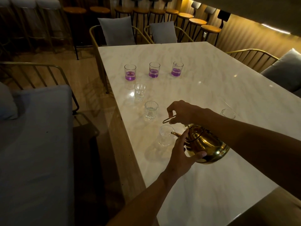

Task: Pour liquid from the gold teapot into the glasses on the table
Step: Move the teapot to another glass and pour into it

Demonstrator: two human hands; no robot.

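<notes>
The gold teapot (206, 144) is tilted to the left above the white marble table (211, 88), its spout over the nearest clear glass (165, 136). My right hand (180, 114) pinches the teapot's thin wire handle from above. My left hand (182, 152) supports the pot's body, fingers straight along its side and thumb under its base. Two more clear cut glasses (151, 110) (139, 92) stand in a line beyond. Three straight glasses holding purple liquid (130, 72) (154, 70) (177, 69) stand in a row further back.
Another clear glass (228, 113) stands to the right, behind my right forearm. Gold-framed chairs with grey cushions (117, 30) surround the table. A grey sofa (35, 136) is on the left. Bar stools (210, 28) line the back.
</notes>
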